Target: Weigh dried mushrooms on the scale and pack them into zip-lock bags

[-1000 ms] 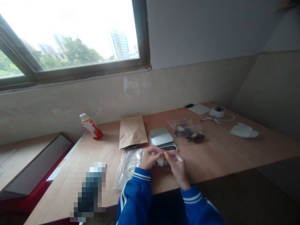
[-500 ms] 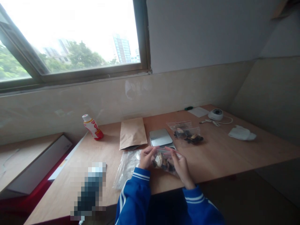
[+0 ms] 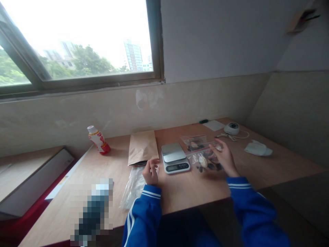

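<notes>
Right hand (image 3: 224,158), grip spread on zip bag (image 3: 205,161) of dried pieces (image 3: 204,162), left hand (image 3: 151,172) loosely curled by plastic bag (image 3: 133,188)

A clear zip bag (image 3: 204,161) lies flat on the tabletop (image 3: 195,187) under the fingertips of the right hand (image 3: 224,157); a red zip strip runs along its upper edge, and dark and pale dried pieces sit bunched in its lower part; it lies just beside the digital kitchen scale (image 3: 174,158), whose steel platform is bare and whose display is lit; the left hand (image 3: 151,172) rests nearest a crumpled clear plastic bag (image 3: 133,188), which lies flat and wrinkled on the tabletop, its upper end just below the kraft paper pouch (image 3: 142,147).
</notes>
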Demonstrator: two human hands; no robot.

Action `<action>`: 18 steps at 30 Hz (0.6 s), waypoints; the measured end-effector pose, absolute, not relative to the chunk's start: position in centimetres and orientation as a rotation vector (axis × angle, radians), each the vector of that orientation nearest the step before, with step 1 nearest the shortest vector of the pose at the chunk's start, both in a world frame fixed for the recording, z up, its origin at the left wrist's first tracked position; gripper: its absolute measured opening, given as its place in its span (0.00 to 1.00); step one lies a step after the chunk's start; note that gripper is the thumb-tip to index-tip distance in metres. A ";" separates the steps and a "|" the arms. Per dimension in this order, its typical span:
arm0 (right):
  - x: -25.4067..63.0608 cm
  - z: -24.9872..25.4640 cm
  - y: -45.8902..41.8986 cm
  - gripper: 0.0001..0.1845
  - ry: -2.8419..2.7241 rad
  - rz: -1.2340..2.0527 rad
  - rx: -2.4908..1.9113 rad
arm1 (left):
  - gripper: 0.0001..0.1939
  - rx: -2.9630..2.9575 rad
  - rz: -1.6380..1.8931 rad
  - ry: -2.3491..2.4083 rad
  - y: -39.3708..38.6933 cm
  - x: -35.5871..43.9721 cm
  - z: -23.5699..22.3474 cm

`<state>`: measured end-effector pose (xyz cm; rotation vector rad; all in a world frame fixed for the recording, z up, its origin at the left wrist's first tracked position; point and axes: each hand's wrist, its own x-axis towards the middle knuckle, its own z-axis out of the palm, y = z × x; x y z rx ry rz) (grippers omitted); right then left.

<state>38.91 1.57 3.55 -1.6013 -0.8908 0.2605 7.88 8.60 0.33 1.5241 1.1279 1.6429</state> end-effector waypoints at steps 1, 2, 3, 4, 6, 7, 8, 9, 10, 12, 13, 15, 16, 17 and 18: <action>39.5 3.1 1.6 0.46 -0.921 0.136 -1.673 | 0.24 1.561 1.637 1.123 8.6 7.9 0.3; 39.8 2.6 1.6 0.45 -0.944 -0.016 -1.738 | 0.23 1.578 1.637 1.121 8.6 7.9 0.2; 39.6 1.9 1.3 0.44 -0.957 -0.178 -1.788 | 0.23 1.577 1.645 1.125 8.7 7.9 0.1; 39.1 1.2 1.0 0.42 -0.967 -0.325 -1.823 | 0.22 1.570 1.655 1.133 8.7 7.9 0.1; 37.4 -0.3 0.2 0.38 -1.007 -0.514 -1.867 | 0.21 1.558 1.673 1.147 8.8 8.0 -0.1; 36.4 -1.1 -0.2 0.36 -1.057 -0.528 -1.891 | 0.20 1.559 1.683 1.152 8.8 7.9 -0.1; 35.4 -1.9 -0.4 0.34 -1.113 -0.510 -1.924 | 0.19 1.565 1.694 1.155 8.8 7.9 -0.2; 34.7 -2.5 -0.5 0.33 -1.160 -0.474 -1.973 | 0.19 1.574 1.711 1.159 8.9 7.9 -0.3; 34.1 -3.0 -0.3 0.32 -1.199 -0.431 -2.030 | 0.18 1.585 1.731 1.165 8.8 7.8 -0.4; 33.8 -3.5 0.5 0.31 -1.247 -0.347 -2.136 | 0.17 1.619 1.776 1.181 8.8 7.9 -0.6; 34.0 -3.5 1.0 0.31 -1.264 -0.307 -2.172 | 0.16 1.645 1.793 1.190 8.7 8.0 -0.6; 34.6 -3.0 2.0 0.32 -1.296 -0.222 -2.208 | 0.15 1.715 1.792 1.207 8.6 8.2 -0.4; 34.9 -2.7 2.4 0.33 -1.305 -0.181 -2.213 | 0.14 1.758 1.775 1.217 8.6 8.3 -0.1; 35.0 -2.4 2.5 0.33 -1.308 -0.151 -2.210 | 0.14 1.805 1.749 1.245 8.6 8.3 0.4; 35.0 -2.3 2.4 0.34 -1.305 -0.139 -2.198 | 0.14 1.857 1.713 1.297 8.7 8.2 0.9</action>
